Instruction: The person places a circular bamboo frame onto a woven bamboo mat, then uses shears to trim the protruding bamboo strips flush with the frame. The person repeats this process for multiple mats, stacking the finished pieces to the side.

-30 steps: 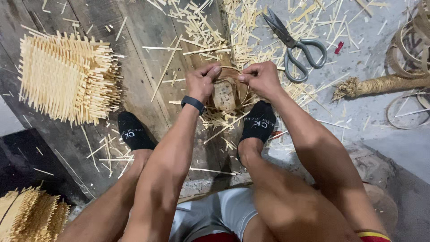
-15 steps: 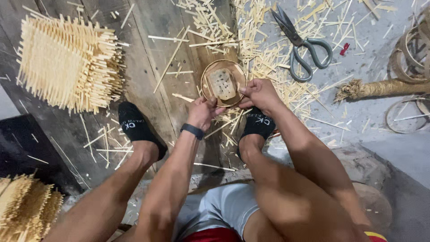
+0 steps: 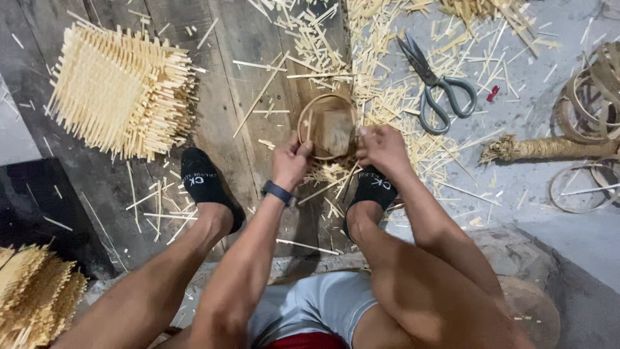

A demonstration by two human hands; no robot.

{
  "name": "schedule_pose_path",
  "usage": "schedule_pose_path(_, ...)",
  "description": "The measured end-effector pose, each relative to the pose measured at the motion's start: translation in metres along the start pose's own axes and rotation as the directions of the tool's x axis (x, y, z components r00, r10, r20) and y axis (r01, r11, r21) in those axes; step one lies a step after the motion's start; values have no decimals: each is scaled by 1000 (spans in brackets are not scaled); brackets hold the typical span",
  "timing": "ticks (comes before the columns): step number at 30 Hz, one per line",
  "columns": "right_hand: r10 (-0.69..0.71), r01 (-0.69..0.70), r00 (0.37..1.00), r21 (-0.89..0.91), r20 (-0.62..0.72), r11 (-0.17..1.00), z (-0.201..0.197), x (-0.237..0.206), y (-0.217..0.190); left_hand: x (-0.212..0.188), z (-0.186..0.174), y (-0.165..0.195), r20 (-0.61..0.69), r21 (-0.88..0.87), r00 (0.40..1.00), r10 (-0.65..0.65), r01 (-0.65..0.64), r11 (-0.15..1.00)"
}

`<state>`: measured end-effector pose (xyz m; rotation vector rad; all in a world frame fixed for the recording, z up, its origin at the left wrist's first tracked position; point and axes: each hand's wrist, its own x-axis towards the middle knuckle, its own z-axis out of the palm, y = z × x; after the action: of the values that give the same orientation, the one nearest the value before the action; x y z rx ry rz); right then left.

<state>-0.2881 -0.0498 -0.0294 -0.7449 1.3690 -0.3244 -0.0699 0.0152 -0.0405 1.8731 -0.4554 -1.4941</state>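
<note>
1. Two stacks of pale bamboo slivers sit at the left: a big square stack on the wooden floor boards, and a second stack at the lower left corner, beside a black mat.
2. Next comes the left foot in a black sock, resting on the boards among loose slivers.
3. The left hand, with a dark watch on its wrist, grips the left rim of a small round bamboo hoop frame; its fingers are curled shut on that rim.
4. The hoop frame lies on the floor just ahead of both feet, between the two hands, with a brownish block inside it.
5. The right hand clamps the hoop's right rim, fingers closed on it, above the right black sock.
6. Grey-handled scissors lie open on the grey floor, amid scattered offcuts.
7. Far right, a bundle of fibre and coiled strips rest well apart from the hands.
</note>
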Motion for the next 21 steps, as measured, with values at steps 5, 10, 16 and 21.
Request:
schedule_pose_path(5, -395, 417, 909, -323, 134, 850, 3, -16, -4, -13, -3, 25, 294, 296, 719, 630, -695, 655)
schedule_pose_path(10, -422, 363, 905, -405, -63, 839, 19, -15, 9, -27, 14, 53, 399, 301, 703, 589, -707, 640)
schedule_pose_path(16, -405, 321, 907, -430, -117, 844, 39, -22, 1, -19, 19, 60, 443, 390, 591, 674, -804, 449)
schedule_pose_path(21, -376, 310, 918, -360, -128, 880, 49, -17, -3, 0, 23, 52, 421, 462, 465, 779, -849, 257)
